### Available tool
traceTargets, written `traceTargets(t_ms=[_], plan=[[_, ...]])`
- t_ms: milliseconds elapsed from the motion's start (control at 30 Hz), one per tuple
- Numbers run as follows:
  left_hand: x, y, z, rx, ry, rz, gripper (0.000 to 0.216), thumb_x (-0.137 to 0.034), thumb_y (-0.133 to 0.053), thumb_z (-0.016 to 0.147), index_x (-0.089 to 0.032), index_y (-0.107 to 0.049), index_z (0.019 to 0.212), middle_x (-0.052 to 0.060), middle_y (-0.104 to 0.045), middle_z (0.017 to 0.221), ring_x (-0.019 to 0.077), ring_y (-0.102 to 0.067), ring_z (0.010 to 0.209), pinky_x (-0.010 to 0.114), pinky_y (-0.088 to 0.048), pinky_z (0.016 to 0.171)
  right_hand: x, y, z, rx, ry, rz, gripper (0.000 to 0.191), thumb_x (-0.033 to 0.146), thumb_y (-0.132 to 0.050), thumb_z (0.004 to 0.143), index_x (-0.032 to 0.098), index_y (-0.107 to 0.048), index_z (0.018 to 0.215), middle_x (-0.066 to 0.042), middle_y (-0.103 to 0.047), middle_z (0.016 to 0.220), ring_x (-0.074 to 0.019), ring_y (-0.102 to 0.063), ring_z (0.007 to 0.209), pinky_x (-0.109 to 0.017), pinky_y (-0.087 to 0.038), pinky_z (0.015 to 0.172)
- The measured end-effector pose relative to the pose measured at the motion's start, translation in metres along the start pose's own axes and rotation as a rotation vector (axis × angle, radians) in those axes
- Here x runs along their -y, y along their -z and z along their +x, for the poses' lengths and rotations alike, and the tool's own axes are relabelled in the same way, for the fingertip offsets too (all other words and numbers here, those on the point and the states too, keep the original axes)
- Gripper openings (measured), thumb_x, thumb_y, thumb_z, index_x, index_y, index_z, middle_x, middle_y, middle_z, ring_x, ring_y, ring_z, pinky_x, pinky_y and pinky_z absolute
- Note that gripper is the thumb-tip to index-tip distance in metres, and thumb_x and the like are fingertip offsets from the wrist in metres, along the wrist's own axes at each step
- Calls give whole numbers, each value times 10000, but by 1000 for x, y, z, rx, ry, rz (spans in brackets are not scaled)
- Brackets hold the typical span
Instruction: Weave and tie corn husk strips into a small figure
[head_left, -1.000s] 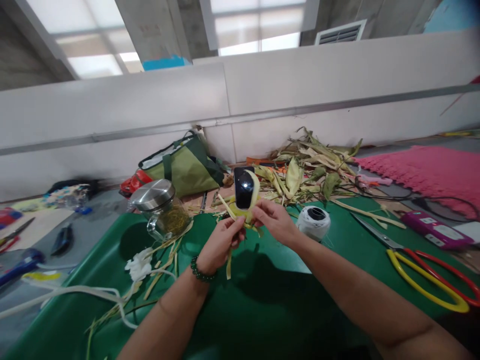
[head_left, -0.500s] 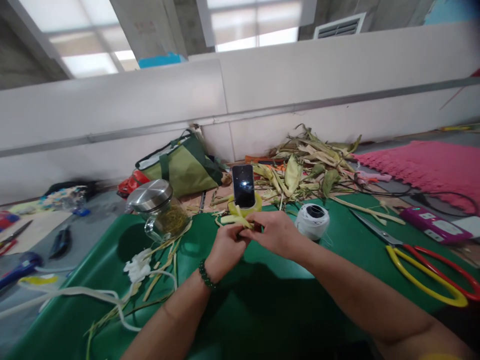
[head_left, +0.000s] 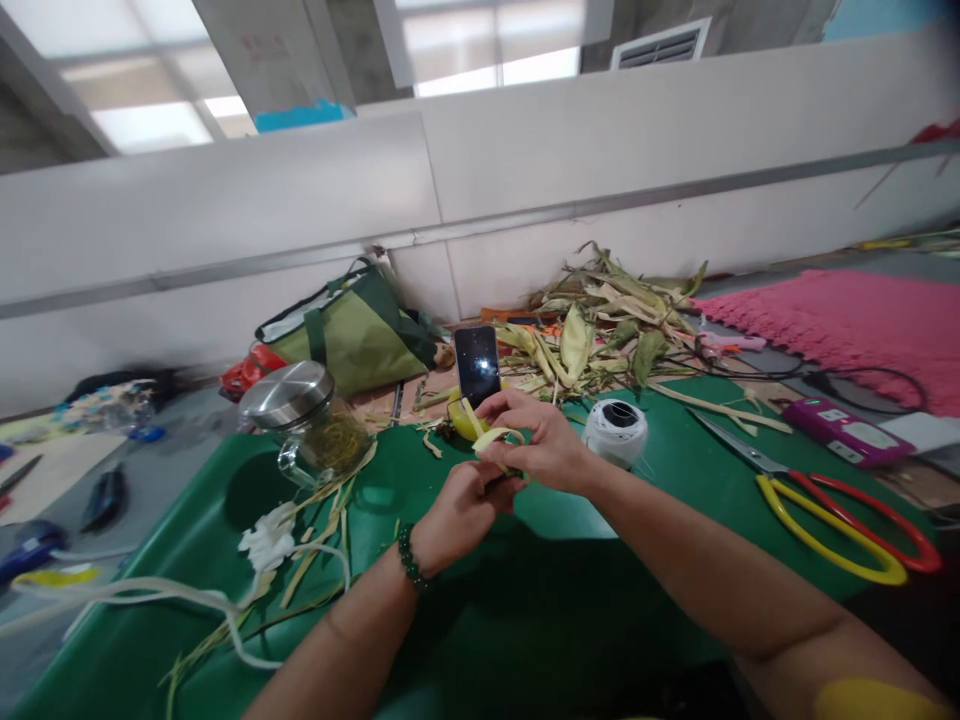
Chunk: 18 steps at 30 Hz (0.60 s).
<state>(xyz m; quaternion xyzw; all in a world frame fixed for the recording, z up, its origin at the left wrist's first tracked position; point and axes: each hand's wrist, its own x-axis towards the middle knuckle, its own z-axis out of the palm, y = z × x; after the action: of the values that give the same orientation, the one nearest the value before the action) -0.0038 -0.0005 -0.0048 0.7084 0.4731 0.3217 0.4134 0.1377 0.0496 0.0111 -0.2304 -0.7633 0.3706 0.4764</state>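
Note:
A pale yellow-green strip of corn husk (head_left: 491,437) curls in a loop between my two hands, above the green mat (head_left: 555,620). My right hand (head_left: 536,440) pinches the husk from above, its fingers bent around the loop. Just below it, my left hand (head_left: 469,500) is closed on the lower part of the same piece; its fingertips are partly hidden. Directly behind the hands a phone (head_left: 478,363) leans upright by a yellow roll (head_left: 463,418). To the right of my right hand stands a spool of white thread (head_left: 616,432).
Large scissors (head_left: 795,475) with red and yellow handles lie open at right, near a purple device (head_left: 844,432). Husks (head_left: 611,320) are heaped behind. A lidded glass jar (head_left: 319,430), a green bag (head_left: 367,335) and white cord (head_left: 202,592) are at left. Pink cloth (head_left: 855,325) lies far right.
My right hand has shifted slightly up and the husk, earlier pointing out flat to the left, now bends into a loop. My left hand has dropped a little lower. The view has shifted slightly.

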Motion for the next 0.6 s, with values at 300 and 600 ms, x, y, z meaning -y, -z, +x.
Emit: traceTargets(t_ms=[300, 600], plan=[[-16, 5, -4, 257, 17, -84, 447, -487, -528, 834, -149, -593, 549, 9, -522, 527, 116, -485, 553, 236, -379, 576, -3, 1, 8, -215, -207, 393, 208, 344, -764, 627, 180, -646, 577, -16, -596, 804, -132, -544, 737, -259, -447, 650], [-10, 20, 3, 14, 186, -497, 517, -610, -501, 778, -120, -661, 813, -22, -460, 552, 59, -276, 458, 225, -186, 461, -9, 18, 12, 91, -335, 242, 464, 593, -688, 636, 143, -673, 748, -18, -618, 696, -127, -547, 640, -253, -443, 608]])
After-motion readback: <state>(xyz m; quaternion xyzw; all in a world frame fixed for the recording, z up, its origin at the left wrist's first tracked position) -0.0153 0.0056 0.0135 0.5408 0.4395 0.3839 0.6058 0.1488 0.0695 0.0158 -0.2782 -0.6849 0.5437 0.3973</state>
